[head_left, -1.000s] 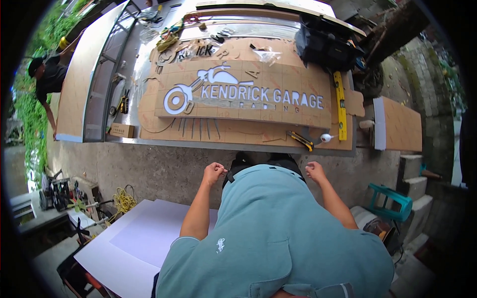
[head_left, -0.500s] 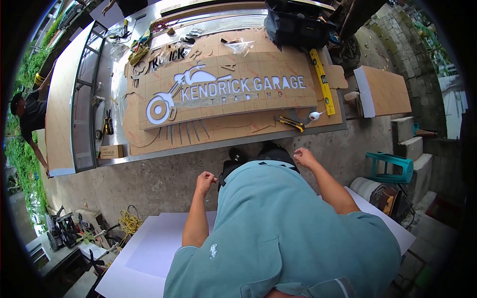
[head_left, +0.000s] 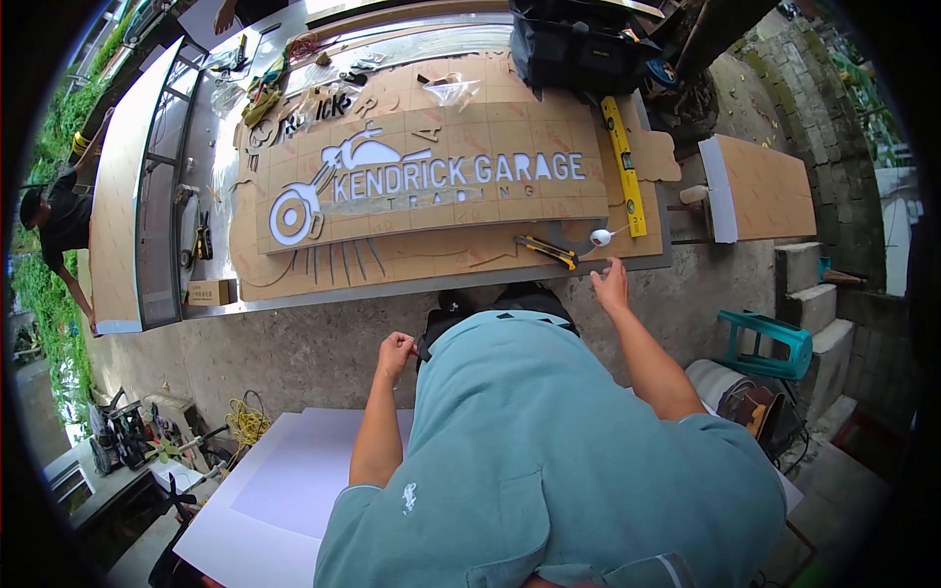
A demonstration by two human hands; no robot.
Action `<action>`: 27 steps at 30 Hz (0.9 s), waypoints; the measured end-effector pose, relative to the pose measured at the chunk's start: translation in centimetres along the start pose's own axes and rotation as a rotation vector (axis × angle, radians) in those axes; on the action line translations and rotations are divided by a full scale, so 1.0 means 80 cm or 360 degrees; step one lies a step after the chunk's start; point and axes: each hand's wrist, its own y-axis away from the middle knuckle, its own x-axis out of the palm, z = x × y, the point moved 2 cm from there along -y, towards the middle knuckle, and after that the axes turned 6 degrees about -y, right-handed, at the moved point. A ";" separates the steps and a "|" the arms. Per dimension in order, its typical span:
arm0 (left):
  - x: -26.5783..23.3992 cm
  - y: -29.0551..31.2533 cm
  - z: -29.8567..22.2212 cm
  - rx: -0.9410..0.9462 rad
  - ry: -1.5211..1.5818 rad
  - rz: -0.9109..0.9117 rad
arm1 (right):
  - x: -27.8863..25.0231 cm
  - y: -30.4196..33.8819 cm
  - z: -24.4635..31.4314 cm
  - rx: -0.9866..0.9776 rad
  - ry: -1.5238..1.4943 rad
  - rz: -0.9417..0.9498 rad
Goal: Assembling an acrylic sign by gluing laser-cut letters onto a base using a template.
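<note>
Holds out the bare right hand [head_left: 610,286] at the near edge of the long silver metal table [head_left: 221,250], with loose fingers part way apart and nothing in the grip. Hard to tell, from above, about any touching there. Holds the bare left hand [head_left: 396,355] lower down, next to the black trousers [head_left: 431,329], with fingers softly curled in. Cannot tell about anything tucked inside.

See, just past the right hand at twelve o'clock, a small white bottle [head_left: 601,237] with a thin pointed tip. See, near the same hand at ten o'clock, a yellow and black cutter knife [head_left: 546,252]. See, farther off at twelve o'clock, a long yellow level [head_left: 624,171].

Find the big flat brown panel [head_left: 470,211] with white letters and a white motorbike shape at ten o'clock from the right hand and at twelve o'clock from the left, apart from both. Rests on a wide, thin brown sheet [head_left: 421,255].

Notice a black bag [head_left: 578,54] well up at twelve o'clock from the right hand, and a teal plastic stool [head_left: 765,343] at four o'clock. Spot, from the left hand, a small brown cardboard box [head_left: 209,292] at ten o'clock and big white sheets [head_left: 294,461] at seven o'clock.
</note>
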 end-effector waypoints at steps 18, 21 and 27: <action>0.159 -0.023 -0.078 -0.0002 -0.0074 -0.0224 | -0.026 -0.084 0.010 -0.0454 -0.0132 0.0186; 0.160 -0.024 -0.064 -0.0029 -0.0095 -0.0241 | -0.031 -0.091 0.023 -0.0421 -0.0205 0.0222; 0.153 -0.032 -0.066 -0.0061 -0.0078 -0.0229 | -0.059 -0.099 0.037 -0.0466 -0.0264 0.0210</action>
